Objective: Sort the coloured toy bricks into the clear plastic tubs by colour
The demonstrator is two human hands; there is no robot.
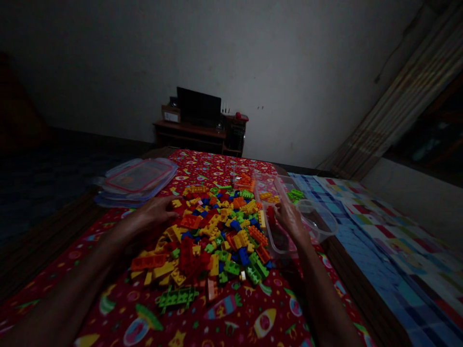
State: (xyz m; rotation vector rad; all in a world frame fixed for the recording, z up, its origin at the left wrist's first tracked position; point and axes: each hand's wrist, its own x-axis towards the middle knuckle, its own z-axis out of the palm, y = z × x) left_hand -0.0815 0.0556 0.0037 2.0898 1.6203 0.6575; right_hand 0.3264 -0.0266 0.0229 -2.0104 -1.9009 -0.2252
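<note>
A heap of small plastic building bricks (213, 238) in red, yellow, blue, green and orange lies on a red patterned cloth (231, 318). My left hand (157, 209) rests at the heap's left edge, fingers curled down onto the bricks. My right hand (289, 219) reaches over a clear plastic container (280, 248) at the heap's right side; its fingers are closed round something small that I cannot make out. Other clear containers (318, 219) beside it hold green, yellow and orange bricks.
A stack of clear lids (135, 180) lies at the cloth's far left. A blue chequered mat (365, 246) runs along the right. A low desk with a dark screen (198, 108) stands against the far wall. The room is dim.
</note>
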